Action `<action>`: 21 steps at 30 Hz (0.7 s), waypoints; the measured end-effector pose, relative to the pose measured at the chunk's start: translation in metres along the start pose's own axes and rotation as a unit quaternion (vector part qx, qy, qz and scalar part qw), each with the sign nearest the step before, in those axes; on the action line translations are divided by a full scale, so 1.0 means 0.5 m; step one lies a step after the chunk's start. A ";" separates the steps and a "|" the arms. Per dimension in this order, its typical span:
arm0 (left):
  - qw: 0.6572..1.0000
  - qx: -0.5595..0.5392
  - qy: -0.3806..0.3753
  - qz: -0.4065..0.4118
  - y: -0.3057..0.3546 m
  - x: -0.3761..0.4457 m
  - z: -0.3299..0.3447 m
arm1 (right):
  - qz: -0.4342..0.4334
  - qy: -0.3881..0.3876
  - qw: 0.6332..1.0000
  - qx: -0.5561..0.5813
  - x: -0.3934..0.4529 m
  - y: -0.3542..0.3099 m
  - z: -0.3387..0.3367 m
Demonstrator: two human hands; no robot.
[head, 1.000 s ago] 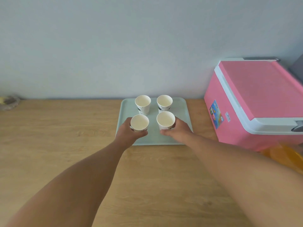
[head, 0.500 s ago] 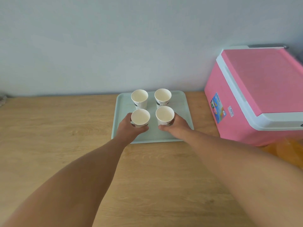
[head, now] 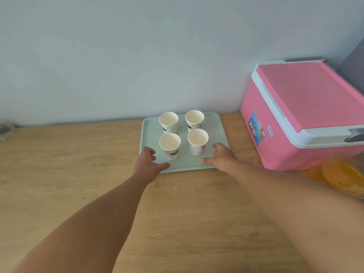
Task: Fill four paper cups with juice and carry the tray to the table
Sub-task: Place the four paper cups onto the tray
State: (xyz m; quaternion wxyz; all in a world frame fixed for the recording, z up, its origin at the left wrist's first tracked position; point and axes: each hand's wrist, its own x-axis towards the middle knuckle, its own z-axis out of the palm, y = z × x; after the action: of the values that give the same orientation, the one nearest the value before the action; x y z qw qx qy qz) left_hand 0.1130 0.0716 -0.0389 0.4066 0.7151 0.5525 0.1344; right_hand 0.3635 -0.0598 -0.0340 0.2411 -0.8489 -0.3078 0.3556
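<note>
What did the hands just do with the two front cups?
Both hands let go. The left hand came off the front left cup and the right hand off the front right cup; both drew back toward the person, fingers spread open, over the near edge of the tray. All four cups stayed upright in their square on the tray, still without juice. The pink cooler stayed shut.

Wood counter (head: pixel 78 174): tray (head: pixel 220 123), cooler (head: pixel 285 146), bag? (head: pixel 338 174)
</note>
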 end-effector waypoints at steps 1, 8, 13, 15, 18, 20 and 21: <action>1.000 0.005 -0.008 0.000 -0.005 -0.006 0.000 | 0.005 0.004 1.000 -0.001 -0.010 0.006 -0.003; 0.989 0.091 -0.115 0.027 -0.002 -0.038 0.024 | 0.035 0.051 0.997 0.042 -0.105 0.052 -0.027; 0.973 0.129 -0.173 0.080 0.018 -0.047 0.062 | 0.074 0.098 0.992 0.029 -0.180 0.104 -0.038; 0.968 0.134 -0.191 0.094 0.032 -0.051 0.081 | 0.091 0.116 0.989 0.028 -0.207 0.130 -0.039; 0.959 0.140 -0.215 0.121 0.060 -0.061 0.118 | 0.115 0.142 0.982 0.044 -0.253 0.171 -0.045; 0.950 0.144 -0.235 0.144 0.084 -0.073 0.146 | 0.132 0.159 0.977 0.053 -0.284 0.203 -0.052; 0.945 0.150 -0.245 0.156 0.098 -0.081 0.160 | 0.139 0.167 0.974 0.055 -0.301 0.219 -0.057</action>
State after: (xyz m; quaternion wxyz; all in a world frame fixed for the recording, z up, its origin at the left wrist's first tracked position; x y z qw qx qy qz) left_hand 0.1836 -0.0022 -0.0435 0.3913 0.8560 0.3308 -0.0680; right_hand 0.3396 -0.2455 -0.0163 0.2834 -0.9164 -0.1217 0.2551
